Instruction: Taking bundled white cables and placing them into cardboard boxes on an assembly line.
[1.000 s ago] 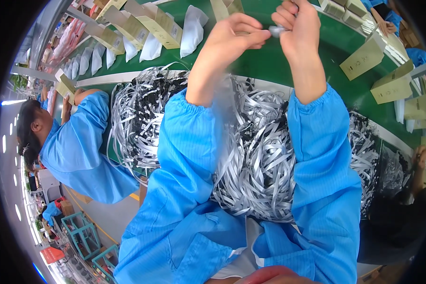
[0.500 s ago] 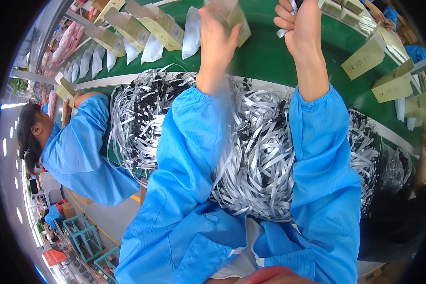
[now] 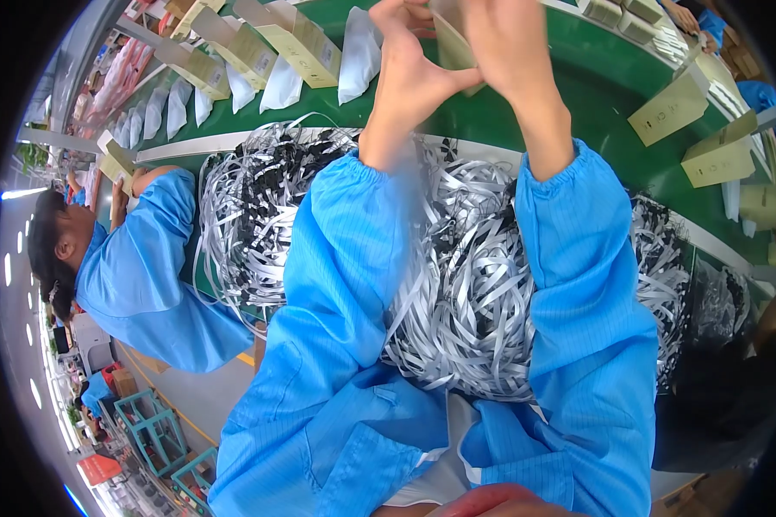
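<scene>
A pale yellow open carton (image 3: pixel 451 39) stands on the green work surface at the top middle, partly covered by my hands. My left hand (image 3: pixel 409 76) grips it from the left, its fingers at the side and its thumb stretched across the front. Over the carton's right side is my right hand (image 3: pixel 513 53), slightly smeared; its fingers are hidden, and so is anything in them. Below my wrists lies a big heap of flat white-grey strap-like strips (image 3: pixel 470 310) mixed with black parts, between my blue sleeves.
Open cartons (image 3: pixel 297 47) and white pouches (image 3: pixel 359 56) line the green surface (image 3: pixel 595 95) at left. More cartons (image 3: pixel 671 110) stand at right. A co-worker in blue (image 3: pixel 151 276) handles a carton (image 3: pixel 116 159) at far left. A white rail (image 3: pixel 483 151) edges the heap.
My right hand has moved left to the carton, where it meets my left hand. The small silvery and dark item it held before is now out of sight. Cartons at left have shifted slightly right.
</scene>
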`<state>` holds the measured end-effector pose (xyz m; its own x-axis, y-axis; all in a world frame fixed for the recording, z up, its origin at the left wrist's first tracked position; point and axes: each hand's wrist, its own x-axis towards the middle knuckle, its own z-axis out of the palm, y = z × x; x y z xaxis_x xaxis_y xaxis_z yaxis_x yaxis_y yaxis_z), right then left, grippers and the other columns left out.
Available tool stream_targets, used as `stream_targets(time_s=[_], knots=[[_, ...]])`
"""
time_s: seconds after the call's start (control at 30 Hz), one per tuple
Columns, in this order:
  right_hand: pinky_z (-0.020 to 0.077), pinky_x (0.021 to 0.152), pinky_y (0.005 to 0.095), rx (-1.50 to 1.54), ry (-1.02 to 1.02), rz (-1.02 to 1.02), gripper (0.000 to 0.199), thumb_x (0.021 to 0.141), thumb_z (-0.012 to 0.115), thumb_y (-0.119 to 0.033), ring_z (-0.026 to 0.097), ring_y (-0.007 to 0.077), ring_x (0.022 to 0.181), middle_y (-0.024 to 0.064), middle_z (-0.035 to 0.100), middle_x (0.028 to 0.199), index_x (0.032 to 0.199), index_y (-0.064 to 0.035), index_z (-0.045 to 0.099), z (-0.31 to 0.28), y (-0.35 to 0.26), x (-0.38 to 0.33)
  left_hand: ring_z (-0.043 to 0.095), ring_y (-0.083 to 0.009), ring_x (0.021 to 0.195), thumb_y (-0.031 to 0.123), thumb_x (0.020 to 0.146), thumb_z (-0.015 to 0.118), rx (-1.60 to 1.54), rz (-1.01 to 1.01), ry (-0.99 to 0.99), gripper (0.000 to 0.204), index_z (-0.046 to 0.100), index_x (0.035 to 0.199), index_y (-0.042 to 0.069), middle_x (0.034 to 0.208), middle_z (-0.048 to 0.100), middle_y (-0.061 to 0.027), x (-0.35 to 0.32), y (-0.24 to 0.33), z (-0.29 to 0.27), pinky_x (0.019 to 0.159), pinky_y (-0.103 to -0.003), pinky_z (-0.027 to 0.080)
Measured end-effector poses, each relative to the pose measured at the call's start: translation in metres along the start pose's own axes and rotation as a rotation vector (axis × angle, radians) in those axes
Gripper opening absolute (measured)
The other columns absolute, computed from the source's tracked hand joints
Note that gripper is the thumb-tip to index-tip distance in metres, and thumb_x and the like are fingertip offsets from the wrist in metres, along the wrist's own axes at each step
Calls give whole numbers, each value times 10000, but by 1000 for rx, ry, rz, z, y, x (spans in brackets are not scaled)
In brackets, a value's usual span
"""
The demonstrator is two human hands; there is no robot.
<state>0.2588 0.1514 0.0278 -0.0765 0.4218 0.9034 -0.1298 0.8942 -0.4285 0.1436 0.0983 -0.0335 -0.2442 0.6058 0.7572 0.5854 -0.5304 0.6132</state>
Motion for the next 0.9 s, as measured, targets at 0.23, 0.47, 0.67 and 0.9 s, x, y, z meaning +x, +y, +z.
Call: stream_targets(time_s=[0.23,0.47,0.67,0.9], knots=[[493,785,479,-310,-398,259,328,1001,570,-262,605,459,875,256,618,943,1086,55,594,2,-8,-10,527,-242,1123,3,605,898,-162,-105,-66,1001,268,1381,50,1217,435,-128,-3,-19,-2,960,-347,472],[506,775,499,-308,-583,374,266,925,632,-198,640,469,887,286,665,905,1012,52,651,-17,-37,9,568,-200,999,-63,715,799,65,40,-103,966,232,1487,66,1060,510,-106,1,-2,-12,865,-304,489],[426,546,343,-641,-263,32,525,885,698,-526,555,202,582,103,599,658,911,-1,706,-55,43,-9,603,-344,1187,244,754,870,440,-716,-916,967,315,1521,46,1276,614,-242,2,20,-54,957,-391,508],[535,751,432,-691,-329,281,270,817,670,-51,694,420,864,294,673,856,1064,50,702,-118,30,20,674,-179,822,159,809,828,386,-680,-1175,867,345,1525,75,849,709,-73,-7,10,-54,759,-296,517]])
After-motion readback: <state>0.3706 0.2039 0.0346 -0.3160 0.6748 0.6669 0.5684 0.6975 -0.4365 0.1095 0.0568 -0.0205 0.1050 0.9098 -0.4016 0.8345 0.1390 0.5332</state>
